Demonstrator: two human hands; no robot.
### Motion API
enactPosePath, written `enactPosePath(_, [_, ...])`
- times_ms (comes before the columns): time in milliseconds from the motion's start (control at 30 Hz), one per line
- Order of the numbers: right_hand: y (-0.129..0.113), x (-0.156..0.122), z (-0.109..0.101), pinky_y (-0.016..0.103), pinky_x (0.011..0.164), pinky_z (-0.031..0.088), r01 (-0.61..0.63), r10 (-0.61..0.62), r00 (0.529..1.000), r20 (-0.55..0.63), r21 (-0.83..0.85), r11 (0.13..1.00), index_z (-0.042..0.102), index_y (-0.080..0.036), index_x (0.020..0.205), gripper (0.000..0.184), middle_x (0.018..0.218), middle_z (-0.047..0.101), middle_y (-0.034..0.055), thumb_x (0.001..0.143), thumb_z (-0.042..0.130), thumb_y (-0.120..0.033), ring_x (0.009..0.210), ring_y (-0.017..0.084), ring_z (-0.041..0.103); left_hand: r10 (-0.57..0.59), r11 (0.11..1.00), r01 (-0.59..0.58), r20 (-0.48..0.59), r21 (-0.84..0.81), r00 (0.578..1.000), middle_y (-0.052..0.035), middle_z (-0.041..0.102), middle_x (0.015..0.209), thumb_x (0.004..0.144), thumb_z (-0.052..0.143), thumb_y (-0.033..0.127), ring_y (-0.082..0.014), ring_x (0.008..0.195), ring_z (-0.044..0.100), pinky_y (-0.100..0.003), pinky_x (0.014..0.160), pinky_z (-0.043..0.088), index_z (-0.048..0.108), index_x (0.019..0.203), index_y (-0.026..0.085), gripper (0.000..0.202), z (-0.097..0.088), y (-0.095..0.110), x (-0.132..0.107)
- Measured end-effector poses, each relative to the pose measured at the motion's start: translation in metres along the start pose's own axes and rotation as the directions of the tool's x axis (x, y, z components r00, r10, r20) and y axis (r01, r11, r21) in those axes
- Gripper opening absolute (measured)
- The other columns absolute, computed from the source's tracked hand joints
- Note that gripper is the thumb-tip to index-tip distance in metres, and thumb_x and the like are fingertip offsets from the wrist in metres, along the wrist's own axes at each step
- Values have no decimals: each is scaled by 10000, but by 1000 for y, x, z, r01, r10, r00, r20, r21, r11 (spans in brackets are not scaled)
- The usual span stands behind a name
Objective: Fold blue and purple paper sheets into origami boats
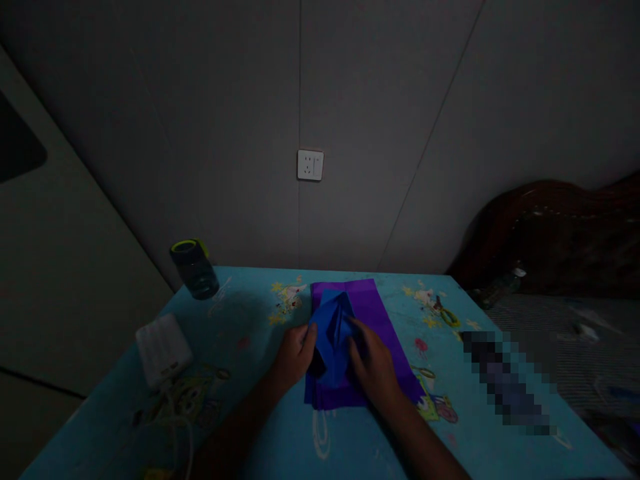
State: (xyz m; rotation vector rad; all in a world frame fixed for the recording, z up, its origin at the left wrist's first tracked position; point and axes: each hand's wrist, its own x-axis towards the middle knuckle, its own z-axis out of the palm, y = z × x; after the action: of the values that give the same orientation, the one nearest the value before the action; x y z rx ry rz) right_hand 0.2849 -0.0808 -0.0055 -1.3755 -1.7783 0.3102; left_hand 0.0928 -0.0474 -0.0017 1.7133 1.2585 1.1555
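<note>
Both forearms reach in from the bottom edge. Left hand (295, 357) curls loosely against the left side of one blue folded paper (331, 343); right hand (375, 370) presses flat on its right side, fingers spread. Its long axis runs away from the person, atop one purple sheet (373, 310) lying likewise on the turquoise cartoon-printed table (250, 313). One clear bottle (195, 270) and one white ribbed box (163, 348) sit left.

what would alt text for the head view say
Two hands, left and right, press on a blue folded paper lying on a purple sheet on a cartoon-printed table. A white box and a jar sit at left, a wall socket behind.
</note>
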Motion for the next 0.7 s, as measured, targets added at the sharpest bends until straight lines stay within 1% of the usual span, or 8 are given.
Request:
enactPosePath(67, [1, 1, -1, 438, 959, 490, -22, 22, 1000, 13, 11, 1000, 511, -216, 1321, 391, 1233, 645, 112, 942, 478, -307, 1093, 255, 624, -12, 1000, 12, 34, -17, 999, 65, 290, 524, 939, 360, 436, -98, 498, 331, -249, 506, 272, 317, 566, 220, 433, -1, 0, -1])
enactPosePath(200, [0, 3, -3, 452, 948, 480, -87, 87, 996, -7, 22, 996, 484, -223, 1323, 447, 1257, 615, 119, 912, 554, -382, 1111, 277, 597, -4, 999, 12, 147, -47, 989, 62, 282, 545, 933, 355, 477, -98, 514, 330, -252, 513, 266, 305, 583, 219, 438, -3, 4, -3])
enactPosePath(333, [-1, 4, -4, 408, 816, 512, -159, 159, 986, -54, 5, 987, 544, -206, 1169, 408, 1086, 657, 108, 852, 625, -450, 943, 270, 629, 34, 998, -22, 223, -55, 974, 55, 302, 549, 919, 388, 471, -103, 534, 340, -260, 541, 276, 300, 569, 214, 443, -4, 12, -6])
enactPosePath(400, [-1, 4, -5, 380, 757, 508, -188, 188, 979, -75, -4, 982, 557, -202, 1095, 359, 975, 668, 87, 843, 627, -448, 845, 249, 632, 40, 997, -24, 237, -69, 971, 51, 331, 557, 905, 424, 466, -104, 545, 353, -261, 560, 285, 313, 561, 210, 443, -3, 14, -7])
enactPosePath(500, [-3, 6, -7, 344, 717, 492, -227, 231, 970, -76, 53, 972, 565, -195, 1069, 269, 889, 676, 65, 860, 576, -364, 772, 221, 632, -11, 994, 32, 197, -104, 980, 52, 343, 550, 876, 469, 489, -107, 548, 362, -260, 564, 286, 355, 554, 205, 444, 1, 12, -7])
enactPosePath(600, [0, 8, -9, 320, 736, 485, -243, 272, 958, -93, 242, 939, 586, -193, 1040, 224, 919, 693, 61, 847, 520, -284, 819, 210, 641, -94, 987, 106, 96, -124, 991, 60, 329, 528, 856, 483, 523, -108, 531, 351, -255, 543, 275, 381, 548, 207, 453, 3, 5, -3])
enactPosePath(667, [2, 10, -10, 301, 701, 485, -290, 359, 928, -96, 417, 861, 598, -196, 1037, 240, 909, 701, 50, 835, 530, -306, 800, 200, 641, -154, 976, 156, 29, -149, 988, 59, 364, 518, 837, 505, 542, -113, 525, 375, -249, 535, 289, 421, 552, 204, 450, 1, -1, 2])
enactPosePath(700, [4, 11, -11, 292, 668, 484, -323, 415, 907, -70, 516, 793, 602, -197, 1043, 260, 883, 705, 45, 831, 554, -340, 769, 197, 643, -183, 969, 181, 3, -169, 983, 53, 406, 523, 825, 519, 553, -121, 532, 409, -247, 538, 310, 459, 565, 199, 443, -1, -3, 5])
